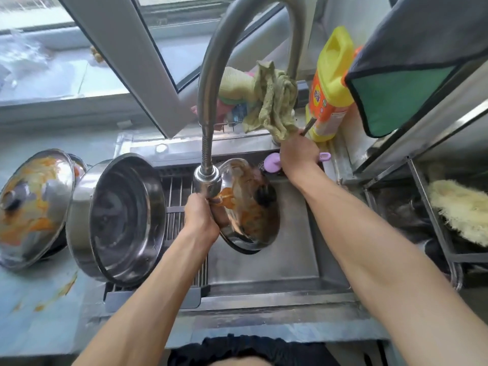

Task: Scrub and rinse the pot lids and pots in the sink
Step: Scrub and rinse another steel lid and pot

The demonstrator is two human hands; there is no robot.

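- At the far left, on the counter, a second lid (34, 204) smeared with orange residue is seen, waiting; beside it a steel pot (118, 220) is tipped on its side on the drying rack (182, 207).
- In the middle, the left hand (200, 217) is clamped on the rim of a greasy pot lid (250, 204), held tilted over the sink (290, 260) just under the faucet head (207, 178).
- The lid is best kept angled so water runs off into the basin.
- At the far right, the right hand (298, 154) is curled on the tap handle (309, 126); a gentle flow is advised against splashing.
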